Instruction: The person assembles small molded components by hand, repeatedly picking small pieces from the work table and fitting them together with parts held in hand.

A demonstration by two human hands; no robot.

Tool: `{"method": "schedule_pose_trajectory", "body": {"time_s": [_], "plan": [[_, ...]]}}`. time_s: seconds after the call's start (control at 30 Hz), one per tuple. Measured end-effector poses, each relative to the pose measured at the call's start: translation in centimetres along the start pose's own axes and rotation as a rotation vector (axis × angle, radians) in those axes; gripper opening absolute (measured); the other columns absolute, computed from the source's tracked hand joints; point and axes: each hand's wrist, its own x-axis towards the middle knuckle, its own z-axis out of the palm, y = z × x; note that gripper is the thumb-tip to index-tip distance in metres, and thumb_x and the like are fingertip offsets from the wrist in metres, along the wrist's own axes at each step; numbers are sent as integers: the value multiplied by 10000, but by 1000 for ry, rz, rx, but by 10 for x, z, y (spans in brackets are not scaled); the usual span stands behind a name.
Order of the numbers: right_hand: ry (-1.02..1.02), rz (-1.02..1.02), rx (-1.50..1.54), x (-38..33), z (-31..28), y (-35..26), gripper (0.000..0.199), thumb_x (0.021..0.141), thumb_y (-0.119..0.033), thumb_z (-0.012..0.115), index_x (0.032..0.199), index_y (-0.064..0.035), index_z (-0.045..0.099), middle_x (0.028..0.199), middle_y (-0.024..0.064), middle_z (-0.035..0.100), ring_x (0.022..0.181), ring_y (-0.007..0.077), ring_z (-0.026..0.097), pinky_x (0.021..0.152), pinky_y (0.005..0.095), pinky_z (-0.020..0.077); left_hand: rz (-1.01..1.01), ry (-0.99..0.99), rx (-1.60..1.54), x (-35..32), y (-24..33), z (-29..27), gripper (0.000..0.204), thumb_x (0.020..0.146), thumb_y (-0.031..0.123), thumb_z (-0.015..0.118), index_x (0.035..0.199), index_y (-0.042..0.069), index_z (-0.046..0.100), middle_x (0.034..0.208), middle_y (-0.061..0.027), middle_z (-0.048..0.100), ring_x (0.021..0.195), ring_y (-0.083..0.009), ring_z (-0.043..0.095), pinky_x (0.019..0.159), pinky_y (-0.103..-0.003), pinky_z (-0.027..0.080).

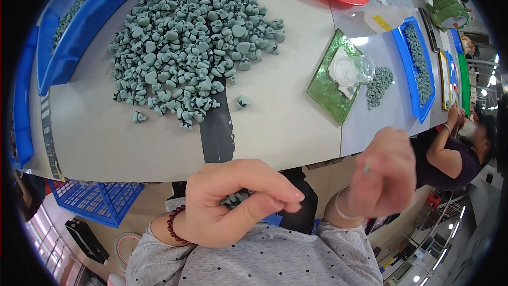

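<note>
Left hand (233,201) below desk (286,122) edge, fingers (275,188) curled shut on handful of grey-green parts (236,197). Right hand (383,172) raised, blurred; fingers together, small part (366,168) at them. Large pile (193,47) on desk.
</note>
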Motion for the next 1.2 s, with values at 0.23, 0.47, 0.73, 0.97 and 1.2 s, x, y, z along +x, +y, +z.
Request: {"method": "schedule_pose_trajectory", "body": {"time_s": [0.23,0.47,0.73,0.97,1.2], "plan": [[35,127,194,-16,22,-16,240,495,75,608,726,8,618,649,68,597,524,166,520,474,238,368,110,99,206,1,-2,0,141,794,-32,581,933,-40,602,809,-117,635,685,-121,603,592,-212,464],[-106,143,177,-10,19,-23,259,506,58,647,756,-5,629,685,55,604,576,166,545,507,244,394,271,89,347,3,-5,10,139,830,-6,507,938,0,420,721,-151,602,535,-108,539,470,-193,410],[-133,-36,-12,-12,24,-22,181,588,-21,659,758,-13,598,675,56,585,557,155,496,454,255,307,404,-63,436,3,-12,-1,190,811,-56,527,951,-3,410,735,-196,608,517,-110,536,443,-209,410],[-206,-203,-142,-8,21,-20,250,527,-54,686,768,-18,632,686,45,593,560,144,498,425,247,277,344,-22,454,-2,-11,-3,236,787,-69,569,982,28,479,804,-244,619,498,-126,537,434,-217,407],[-173,-208,-142,-4,13,-24,331,447,-94,640,766,-7,659,730,41,603,589,123,507,479,236,312,171,33,384,0,1,10,207,799,8,608,953,1,470,790,-179,627,595,-111,564,529,-202,434]]}}
